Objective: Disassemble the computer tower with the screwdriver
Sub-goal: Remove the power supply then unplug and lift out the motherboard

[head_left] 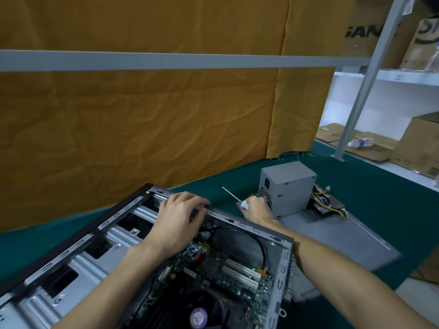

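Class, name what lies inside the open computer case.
Inside the computer case: a motherboard, a fan, a black cable. The left hand and forearm cover part.
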`<state>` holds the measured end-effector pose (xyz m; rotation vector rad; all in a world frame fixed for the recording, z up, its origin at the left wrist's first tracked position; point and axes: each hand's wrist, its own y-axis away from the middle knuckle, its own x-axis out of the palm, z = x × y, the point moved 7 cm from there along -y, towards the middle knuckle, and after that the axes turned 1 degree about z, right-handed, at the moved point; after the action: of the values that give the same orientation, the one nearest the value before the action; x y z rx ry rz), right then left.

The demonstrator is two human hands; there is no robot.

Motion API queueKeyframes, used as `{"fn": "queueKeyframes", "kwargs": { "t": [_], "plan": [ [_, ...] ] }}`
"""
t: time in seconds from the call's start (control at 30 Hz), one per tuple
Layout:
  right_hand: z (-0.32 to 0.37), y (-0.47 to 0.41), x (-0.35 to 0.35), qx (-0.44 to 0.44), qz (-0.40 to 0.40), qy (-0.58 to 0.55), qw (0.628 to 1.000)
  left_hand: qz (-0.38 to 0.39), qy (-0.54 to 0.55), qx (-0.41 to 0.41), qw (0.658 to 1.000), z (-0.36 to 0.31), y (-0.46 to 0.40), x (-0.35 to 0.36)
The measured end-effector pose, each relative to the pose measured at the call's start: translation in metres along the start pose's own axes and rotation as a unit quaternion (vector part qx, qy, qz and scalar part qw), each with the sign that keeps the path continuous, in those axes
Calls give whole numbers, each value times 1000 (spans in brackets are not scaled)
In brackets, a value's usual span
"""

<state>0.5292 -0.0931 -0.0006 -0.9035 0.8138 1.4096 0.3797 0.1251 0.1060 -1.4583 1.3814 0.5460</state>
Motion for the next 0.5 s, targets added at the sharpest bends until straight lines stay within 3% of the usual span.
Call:
{"fn": "queueKeyframes", "kwargs": {
  "t": [0.2,0.33,0.43,0.5],
  "plan": [
    [12,5,-35,11,-6,-124,992,23,-9,12,1000,0,2,-4],
    [42,32,-77,-15,38,-222,974,104,-62,1,993,13,6,0],
    [74,73,-91,-96,100,-168,976,143,-105,-22,984,16,4,2],
    [91,100,-101,-158,75,-42,984,152,-125,-14,980,13,5,0]
  ]
}}
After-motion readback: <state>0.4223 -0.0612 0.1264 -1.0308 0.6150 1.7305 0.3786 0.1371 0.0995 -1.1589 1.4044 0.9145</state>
